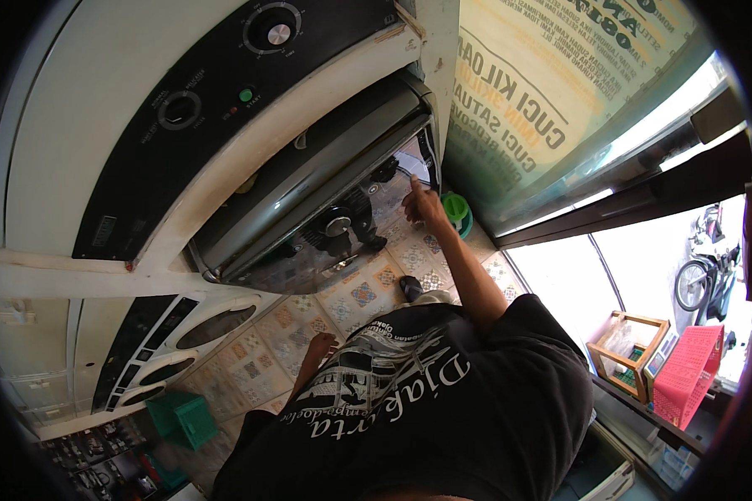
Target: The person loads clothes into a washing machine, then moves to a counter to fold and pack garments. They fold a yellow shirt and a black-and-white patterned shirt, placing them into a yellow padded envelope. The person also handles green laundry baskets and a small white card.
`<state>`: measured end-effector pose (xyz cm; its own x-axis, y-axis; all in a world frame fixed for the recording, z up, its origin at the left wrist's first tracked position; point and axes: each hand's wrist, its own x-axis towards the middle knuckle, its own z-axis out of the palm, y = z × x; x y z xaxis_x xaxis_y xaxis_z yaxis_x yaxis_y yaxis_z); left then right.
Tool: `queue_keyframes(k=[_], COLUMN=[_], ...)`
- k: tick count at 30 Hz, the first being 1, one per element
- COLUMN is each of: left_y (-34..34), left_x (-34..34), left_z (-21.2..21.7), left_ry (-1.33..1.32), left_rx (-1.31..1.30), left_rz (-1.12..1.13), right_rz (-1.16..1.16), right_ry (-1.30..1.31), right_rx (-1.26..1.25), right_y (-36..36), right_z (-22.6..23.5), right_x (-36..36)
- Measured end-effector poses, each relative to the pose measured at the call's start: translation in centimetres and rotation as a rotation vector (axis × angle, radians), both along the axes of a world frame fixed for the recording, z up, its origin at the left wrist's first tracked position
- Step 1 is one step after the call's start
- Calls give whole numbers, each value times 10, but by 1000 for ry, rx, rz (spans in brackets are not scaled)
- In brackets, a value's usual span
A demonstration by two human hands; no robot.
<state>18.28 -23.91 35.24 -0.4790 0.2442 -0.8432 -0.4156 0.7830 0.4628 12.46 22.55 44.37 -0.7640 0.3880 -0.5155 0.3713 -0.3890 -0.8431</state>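
My right hand point(422, 205) is stretched forward in front of the dark, glossy door point(309, 196) of a white front-loading machine, near its right edge. The thumb points up, apart from the half-bent fingers, and I see nothing held. Whether the fingertips touch the door is unclear. Above the door runs a black control panel point(134, 179) with two dials point(279, 34) and a green button point(246, 95). My left hand point(317, 347) hangs low beside my body over the tiled floor, its fingers loosely apart with nothing in them.
A green bucket point(456, 208) stands on the patterned tiles point(363, 292) beside the machine. More white machines point(154, 342) line the left, with a green bin point(184, 420) by them. To the right are a glass front with a printed banner point(518, 75), a wooden-framed stand point(631, 355) and a pink basket point(687, 376).
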Motion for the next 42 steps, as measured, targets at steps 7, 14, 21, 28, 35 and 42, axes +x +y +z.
queue_keyframes(k=[7, 14, 21, 28, 35, 42], left_y=[-4, -21, -3, -12, -17, 37], left_x=[-3, -11, -13, -7, -5, -32], left_z=[13, -27, -5, -29, -56, 1], left_ry=[17, 32, 6, 33, 38, -37], left_rx=[-25, 38, -23, 111, 99, 101], left_rz=[17, -41, -73, 39, -69, 89], right_rz=[-115, 23, 203, 317, 366, 385], right_ry=[-5, -8, -14, -40, -34, -21], right_rx=[72, 16, 114, 237, 264, 268], right_y=[23, -7, -44, -46, -43, -43], right_z=[9, -1, 11, 17, 16, 21], right_x=[-4, 9, -4, -26, -27, -27])
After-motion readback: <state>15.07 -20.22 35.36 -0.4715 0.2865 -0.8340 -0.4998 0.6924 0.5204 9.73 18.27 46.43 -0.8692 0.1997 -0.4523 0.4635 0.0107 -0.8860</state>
